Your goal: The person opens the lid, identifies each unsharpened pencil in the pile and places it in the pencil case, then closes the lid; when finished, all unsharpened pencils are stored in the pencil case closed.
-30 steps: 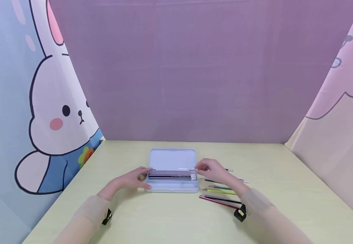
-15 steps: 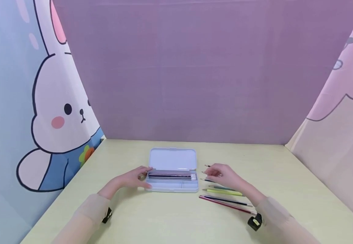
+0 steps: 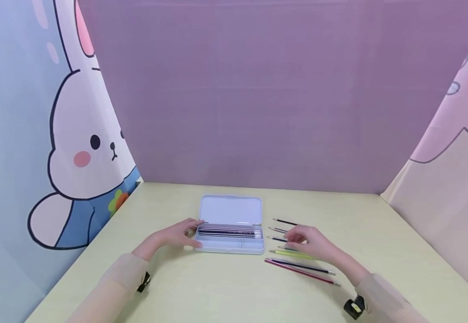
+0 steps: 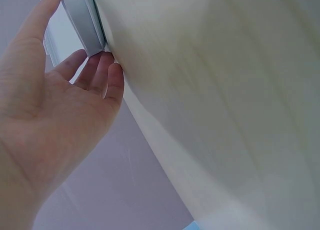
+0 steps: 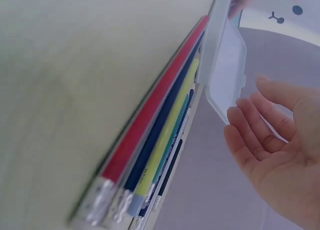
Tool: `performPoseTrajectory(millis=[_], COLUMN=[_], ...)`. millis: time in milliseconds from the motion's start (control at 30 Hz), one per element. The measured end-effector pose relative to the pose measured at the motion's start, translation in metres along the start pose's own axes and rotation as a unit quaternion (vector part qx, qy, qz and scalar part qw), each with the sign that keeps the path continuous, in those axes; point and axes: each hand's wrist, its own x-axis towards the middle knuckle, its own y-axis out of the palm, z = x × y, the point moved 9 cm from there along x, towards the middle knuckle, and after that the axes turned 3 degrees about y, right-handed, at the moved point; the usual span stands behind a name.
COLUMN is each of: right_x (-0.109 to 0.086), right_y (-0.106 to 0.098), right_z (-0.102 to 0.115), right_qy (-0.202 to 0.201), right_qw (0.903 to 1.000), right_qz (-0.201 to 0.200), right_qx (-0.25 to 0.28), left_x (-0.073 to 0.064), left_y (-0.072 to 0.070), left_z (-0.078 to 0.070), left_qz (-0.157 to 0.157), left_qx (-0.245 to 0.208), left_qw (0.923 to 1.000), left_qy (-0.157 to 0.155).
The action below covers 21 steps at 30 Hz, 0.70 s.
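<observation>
A white pencil case lies with its lid folded back, and several striped pencils rest in its rear compartment. My left hand grips the case's left end, thumb at the front corner and fingers toward the back. In the left wrist view, its fingertips meet the end of the case. To the right, my right hand hovers over loose pencils, fingers loosely bent and holding nothing. Beneath it lies a yellow-green pencil, and in front are a dark blue pencil and a red pencil.
More dark pencils lie behind and partly under the right hand, tips toward the case. The case's front section has a small divided compartment at its right. A purple curtain hangs behind the pale table.
My right hand has drawn away from the case's rear right corner, moving right and toward me over the loose pencils. My left hand keeps its place on the case.
</observation>
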Motion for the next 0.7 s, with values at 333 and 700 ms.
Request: performPoseTrajectory(millis=[333,700], right_x=[-0.022,-0.042], right_y=[0.004,0.001], right_z=[-0.012,-0.015], right_qy=[-0.003,-0.014], right_qw=[0.9999,0.9997], right_qz=[0.011,0.016], right_qx=[0.01,0.011], left_x=[-0.001,0.003], left_y=[0.0,0.0], left_z=[-0.004,0.004], left_qz=[0.002,-0.002], left_qx=[0.001,0.0], left_qw=[1.0,0.9999], left_qy=[0.009,0.01])
